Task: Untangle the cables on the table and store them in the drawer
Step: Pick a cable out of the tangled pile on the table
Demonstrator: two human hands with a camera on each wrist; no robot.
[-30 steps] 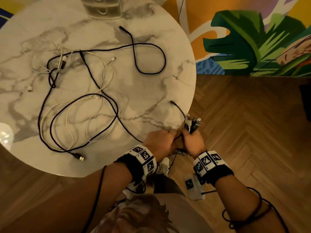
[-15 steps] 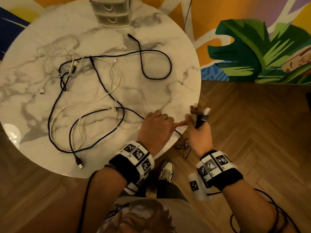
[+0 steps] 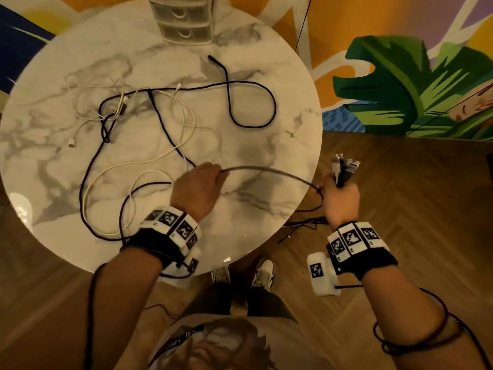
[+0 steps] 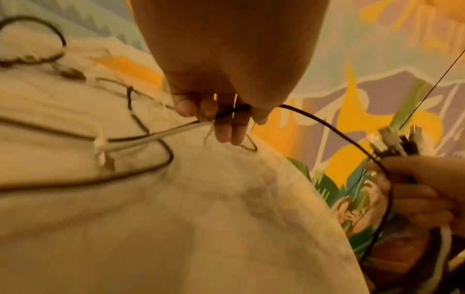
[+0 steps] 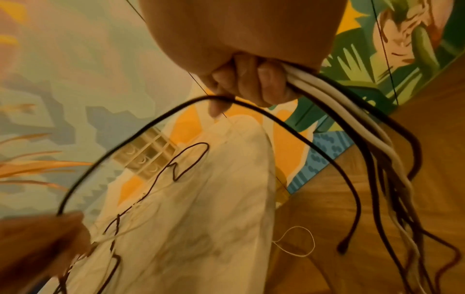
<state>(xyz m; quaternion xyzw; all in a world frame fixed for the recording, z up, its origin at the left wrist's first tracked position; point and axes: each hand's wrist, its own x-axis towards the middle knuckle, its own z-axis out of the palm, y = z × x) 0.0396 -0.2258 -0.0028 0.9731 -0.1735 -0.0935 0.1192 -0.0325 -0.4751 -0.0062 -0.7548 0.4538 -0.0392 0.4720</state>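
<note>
Item: black cable [image 3: 269,170], arcs over table [image 3: 266,97] betw. hands. L hand [image 3: 197,188] pinches it; R hand [image 3: 342,200] fisted round cable bundle [image 5: 352,111]. Remaining cables [image 3: 138,134] tangled; drawer unit [image 3: 184,22] far edge, prob. closed. Risk: hard pull tightens knot, drags tangle off.

Round marble table [image 3: 280,84] carries tangled black and white cables [image 3: 149,145] and a drawer unit [image 3: 184,20].
</note>
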